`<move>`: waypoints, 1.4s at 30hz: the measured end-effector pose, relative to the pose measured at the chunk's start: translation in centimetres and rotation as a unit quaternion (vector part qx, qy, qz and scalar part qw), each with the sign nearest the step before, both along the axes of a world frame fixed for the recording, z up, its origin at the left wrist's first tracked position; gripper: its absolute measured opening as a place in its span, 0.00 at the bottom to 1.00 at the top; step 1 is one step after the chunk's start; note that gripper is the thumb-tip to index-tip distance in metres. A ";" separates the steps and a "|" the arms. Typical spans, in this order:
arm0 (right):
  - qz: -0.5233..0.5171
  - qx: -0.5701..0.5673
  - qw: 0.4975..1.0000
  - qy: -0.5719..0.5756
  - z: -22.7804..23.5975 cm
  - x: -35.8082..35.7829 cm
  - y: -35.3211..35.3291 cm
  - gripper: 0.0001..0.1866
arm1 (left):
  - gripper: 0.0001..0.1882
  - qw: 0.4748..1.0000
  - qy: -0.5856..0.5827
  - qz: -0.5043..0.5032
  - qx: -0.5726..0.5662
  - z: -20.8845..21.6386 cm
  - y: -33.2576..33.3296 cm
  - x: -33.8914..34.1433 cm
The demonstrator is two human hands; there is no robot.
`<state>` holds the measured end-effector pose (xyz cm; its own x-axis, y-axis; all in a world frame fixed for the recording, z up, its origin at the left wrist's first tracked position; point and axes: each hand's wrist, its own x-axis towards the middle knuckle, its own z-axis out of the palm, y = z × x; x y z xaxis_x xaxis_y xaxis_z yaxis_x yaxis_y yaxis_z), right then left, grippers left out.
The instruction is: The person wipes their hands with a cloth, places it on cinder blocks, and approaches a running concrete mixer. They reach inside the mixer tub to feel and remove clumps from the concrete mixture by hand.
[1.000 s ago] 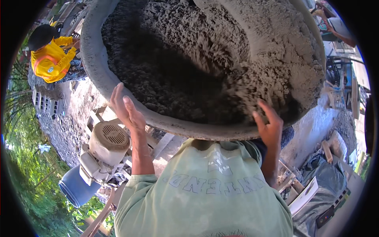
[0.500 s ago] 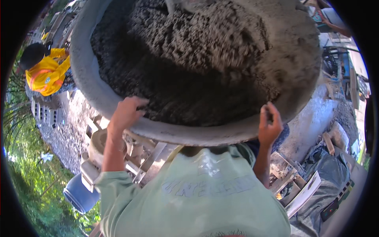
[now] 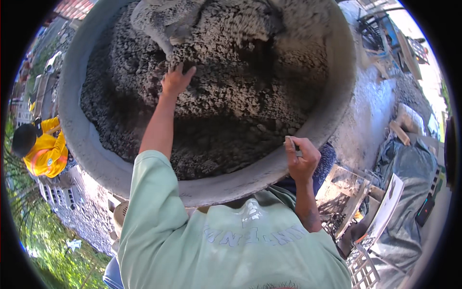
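Note:
A large round mixer drum (image 3: 207, 191) with a thick, grey-coated rim fills the upper middle. Damp grey concrete mix (image 3: 226, 96) lies inside, partly in shadow. At the far side of the drum a mixing blade (image 3: 166, 19) caked in grey sticks out. My left hand (image 3: 177, 81) reaches deep over the mix with its fingers spread, close to the blade's lower tip; whether it touches the mix I cannot tell. Beside the near right rim, my right hand (image 3: 304, 159) is closed, thumb and fingers pinched together; what they hold, if anything, is too small to make out.
At the left, beyond the drum, a person in a yellow top (image 3: 47, 151) bends over near hollow blocks (image 3: 60, 195). To the right lie a dark plastic sheet (image 3: 406, 192), wooden boards (image 3: 353, 207) and a pale sack (image 3: 409, 118). Part of a blue barrel (image 3: 113, 274) shows at lower left.
My left hand has gone from the near left rim far into the drum, its fingers now spread. My right hand stays by the near right rim. The whole view has shifted.

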<state>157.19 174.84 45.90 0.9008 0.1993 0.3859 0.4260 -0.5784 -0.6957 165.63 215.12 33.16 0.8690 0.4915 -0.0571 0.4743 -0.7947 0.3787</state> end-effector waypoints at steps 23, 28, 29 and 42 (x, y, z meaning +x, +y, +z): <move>0.014 -0.002 1.000 -0.002 0.0 -0.2 -0.5 0.21 | 0.35 0.986 0.034 -0.166 -0.006 14.6 -6.3 -18.3; 0.038 -0.030 0.999 -0.006 0.5 0.6 -0.6 0.19 | 0.34 0.994 0.011 -0.089 -0.068 14.6 -6.2 -19.1; 0.066 -0.034 0.997 0.030 1.1 0.9 -0.8 0.16 | 0.31 0.993 -0.074 -0.048 -0.074 14.4 -6.0 -19.1; 0.277 -0.158 0.947 0.016 2.0 8.6 5.9 0.16 | 0.18 0.973 -0.218 -0.058 0.053 10.7 -5.1 -19.6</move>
<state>165.77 180.69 47.91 0.6339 0.7468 0.2012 0.7068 -0.4538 -0.5427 146.08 210.04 43.86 0.8489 0.3718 0.3758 0.1914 -0.8788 0.4372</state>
